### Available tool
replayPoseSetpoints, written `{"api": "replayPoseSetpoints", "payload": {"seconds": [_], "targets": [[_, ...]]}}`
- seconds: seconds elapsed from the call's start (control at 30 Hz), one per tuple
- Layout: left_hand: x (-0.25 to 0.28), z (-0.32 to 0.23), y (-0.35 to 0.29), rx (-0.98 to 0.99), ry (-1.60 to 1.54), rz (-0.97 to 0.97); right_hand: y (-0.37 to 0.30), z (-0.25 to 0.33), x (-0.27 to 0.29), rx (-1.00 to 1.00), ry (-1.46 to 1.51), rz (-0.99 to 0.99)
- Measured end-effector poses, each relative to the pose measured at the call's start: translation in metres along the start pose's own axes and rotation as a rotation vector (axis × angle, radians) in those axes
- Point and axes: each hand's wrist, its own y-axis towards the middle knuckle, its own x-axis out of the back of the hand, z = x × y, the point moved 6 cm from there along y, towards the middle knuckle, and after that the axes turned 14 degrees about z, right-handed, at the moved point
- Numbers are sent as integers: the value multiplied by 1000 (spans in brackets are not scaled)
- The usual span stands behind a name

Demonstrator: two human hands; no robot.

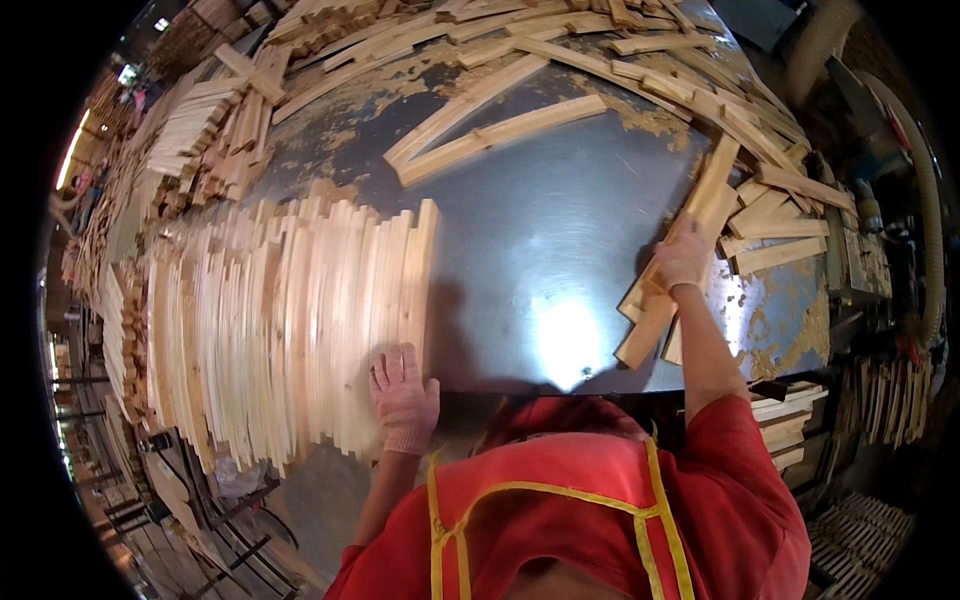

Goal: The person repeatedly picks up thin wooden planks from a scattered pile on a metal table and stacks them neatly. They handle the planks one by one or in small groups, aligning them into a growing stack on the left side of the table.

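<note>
My left hand (pixel 404 400), in a pale pinkish work glove, rests open with its fingers stretched against the near end of a row of wooden strips (pixel 300 310). The strips stand side by side, packed close, with their long sides pointing away from me. On the right, my right hand (pixel 684 258), also gloved, is closed over a wooden slat (pixel 712 190) that lies at a slant. Other slats (pixel 650 330) overlap beneath and beside it, and the fingertips are partly hidden.
A dark metal table (pixel 530 230) carries sawdust patches. Two slats (pixel 500 135) lie in a V beyond its middle. Loose slats (pixel 775 225) pile up at the right, more along the far side. Stacked strips (pixel 190 135) stand far left. The table's near edge runs before my body.
</note>
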Motion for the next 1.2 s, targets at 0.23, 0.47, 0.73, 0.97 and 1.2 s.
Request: {"api": "replayPoseSetpoints", "payload": {"seconds": [0.23,0.47,0.73,0.97,1.2], "targets": [[11,-122,47,-330,-209,-53,-113,80,-7,407,256,174],[-8,-174,87,-202,-110,358,16,-66,-11,-250,192,176],[-48,-102,86,-220,-2009,660,-17,30,-47,29,429,128],[-24,-43,3,-21,-983,287,-1,26,-84,-123,874,450],[-20,28,-48,83,-166,0,-104,140,-60,333,238,217]]}}
